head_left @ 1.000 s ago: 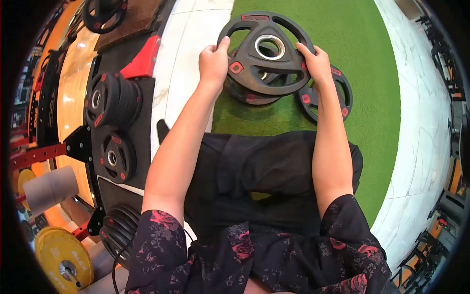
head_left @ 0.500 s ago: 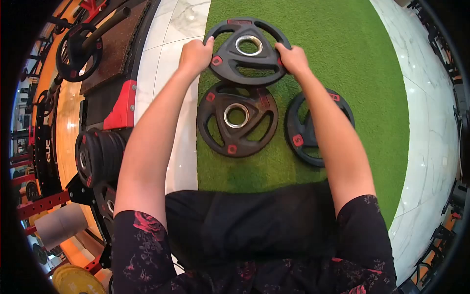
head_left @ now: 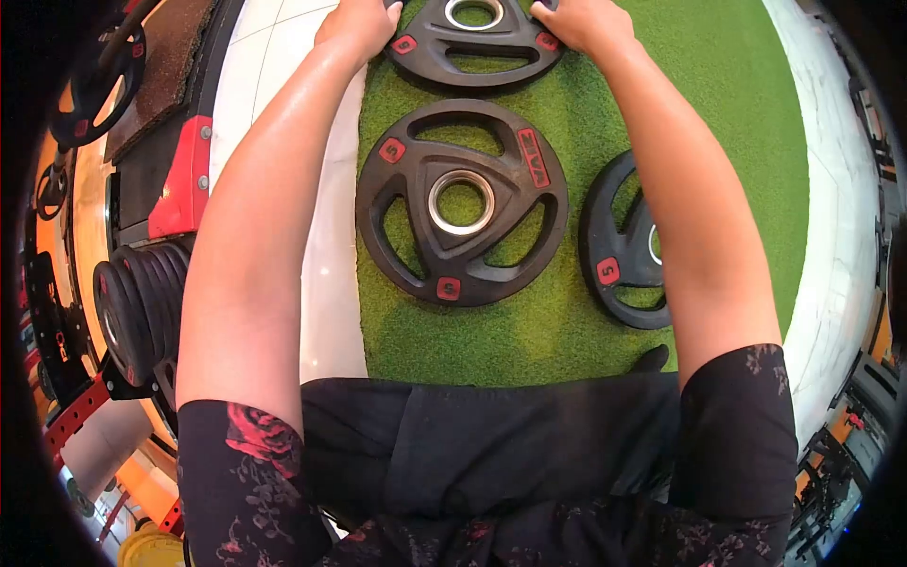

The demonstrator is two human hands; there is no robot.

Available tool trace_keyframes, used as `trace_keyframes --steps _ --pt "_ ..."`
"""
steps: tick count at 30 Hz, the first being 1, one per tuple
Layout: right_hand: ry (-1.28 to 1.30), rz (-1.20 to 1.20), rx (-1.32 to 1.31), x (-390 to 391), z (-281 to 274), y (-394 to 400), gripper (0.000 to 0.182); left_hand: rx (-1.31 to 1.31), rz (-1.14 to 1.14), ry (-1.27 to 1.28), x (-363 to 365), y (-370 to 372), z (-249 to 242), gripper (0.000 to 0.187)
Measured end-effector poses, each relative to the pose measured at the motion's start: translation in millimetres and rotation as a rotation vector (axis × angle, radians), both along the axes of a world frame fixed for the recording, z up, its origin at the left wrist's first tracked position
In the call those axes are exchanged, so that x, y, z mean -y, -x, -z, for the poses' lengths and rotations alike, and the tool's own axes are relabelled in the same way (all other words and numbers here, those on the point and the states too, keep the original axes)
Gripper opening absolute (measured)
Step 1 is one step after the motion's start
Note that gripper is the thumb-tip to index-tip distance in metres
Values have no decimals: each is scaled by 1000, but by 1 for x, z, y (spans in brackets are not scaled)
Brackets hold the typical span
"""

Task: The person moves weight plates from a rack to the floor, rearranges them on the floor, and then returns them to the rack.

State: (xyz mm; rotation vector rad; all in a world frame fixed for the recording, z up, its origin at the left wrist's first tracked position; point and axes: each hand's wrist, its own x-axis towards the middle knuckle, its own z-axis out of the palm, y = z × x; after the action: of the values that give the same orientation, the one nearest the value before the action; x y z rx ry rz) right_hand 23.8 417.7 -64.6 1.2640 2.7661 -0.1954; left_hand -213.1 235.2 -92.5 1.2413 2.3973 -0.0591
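At the top edge of the view, a dark grey weight plate (head_left: 472, 38) with red number labels and a metal centre ring is partly cut off. My left hand (head_left: 364, 24) grips its left rim, thumb over the edge. On the opposite rim my right hand (head_left: 588, 21) is closed the same way. Nearer to me, a second weight plate (head_left: 449, 253), marked 5 and ZIVA, lies flat on the green turf. A third plate (head_left: 599, 231) is to the right, partly hidden behind my right forearm.
Green turf (head_left: 727, 123) covers the floor under the plates, with white tiles (head_left: 326, 312) along both sides. To the left, several plates (head_left: 123, 312) hang on a rack beside a red bracket (head_left: 184, 180). A loaded bar (head_left: 94, 90) is at the upper left.
The view has shifted, and the held plate now sits higher, partly out of frame. The plate on the turf shows larger and more fully. Both hands keep their grip.
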Motion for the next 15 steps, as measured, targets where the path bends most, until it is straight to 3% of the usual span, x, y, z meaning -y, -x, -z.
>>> trace_keyframes --steps 1,4,6,8,10,12,13,15 --pt "-20 -9 23 2 -1 -2 68 -206 -124 -228 7 -16 12 59" --pt "-76 19 -20 11 -5 -17 73 -256 -192 -278 29 -38 -1 57" --pt "-59 21 -119 19 -12 -38 73 -229 -203 -206 50 -51 -32 53" --pt "185 116 -142 31 -30 -55 81 -196 -241 -242 82 -57 -47 51" --pt "255 132 -298 60 -47 -76 80 -106 -267 -374 116 -41 -41 48" --pt "366 156 -461 97 -61 -90 78 201 -448 -510 152 -75 -92 43" --pt "405 149 -525 120 -69 -97 76 192 -498 -634 170 -81 -94 40" --pt "570 133 -617 160 -87 -105 67 193 -508 -642 205 -107 -124 39"
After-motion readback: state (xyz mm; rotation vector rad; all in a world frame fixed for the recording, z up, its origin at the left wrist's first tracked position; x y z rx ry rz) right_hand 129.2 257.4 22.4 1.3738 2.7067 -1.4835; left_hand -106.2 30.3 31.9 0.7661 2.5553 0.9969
